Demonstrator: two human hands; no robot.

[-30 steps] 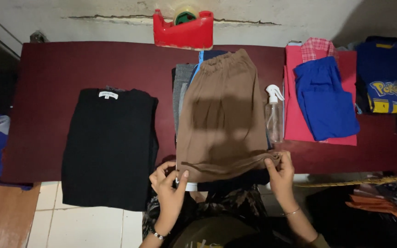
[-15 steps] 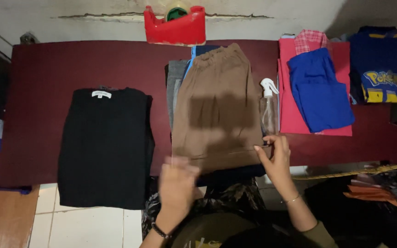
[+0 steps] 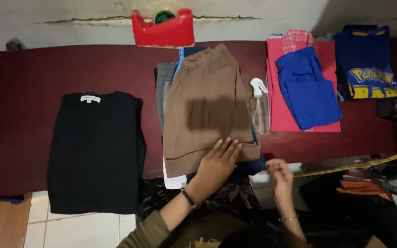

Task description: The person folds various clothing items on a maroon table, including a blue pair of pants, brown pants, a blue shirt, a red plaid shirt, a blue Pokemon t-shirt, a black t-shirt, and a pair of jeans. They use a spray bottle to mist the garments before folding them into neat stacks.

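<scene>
Down at the bottom of the frame, the left hand point(image 3: 218, 160) lies flat, fingers spread and pressed onto the lower edge of the folded brown cloth garment point(image 3: 205, 108), palm down, holding nothing. A dark band sits on that wrist. Just right of it, lower centre-right, the right hand point(image 3: 279, 173) hangs off the table's near edge, fingers loosely curled together; whether they pinch anything, I cannot tell, it's blurred.

The brown garment sits dead centre of the frame on the dark red table point(image 3: 37, 78), topping a stack of folded clothes, with grey, blue and white edges peeking out at its left side and bottom. A darker square patch shows in its middle.

Left of centre, the folded black shirt with a small white neck label point(image 3: 95, 151) lies flat, its lower part hanging past the table edge over the pale tiled floor point(image 3: 79, 229).

Right beside the brown stack, touching its right side, lies the clear plastic spray bottle with a white trigger point(image 3: 259, 106). Next right, a folded bright blue garment point(image 3: 309, 87) rests on a red folded cloth point(image 3: 283, 117), a pink checked piece point(image 3: 299, 40) above it. Far upper right, a navy shirt with a yellow print point(image 3: 368, 64).

At the back, top centre against the wall, the red plastic tape dispenser point(image 3: 164, 30).
</scene>
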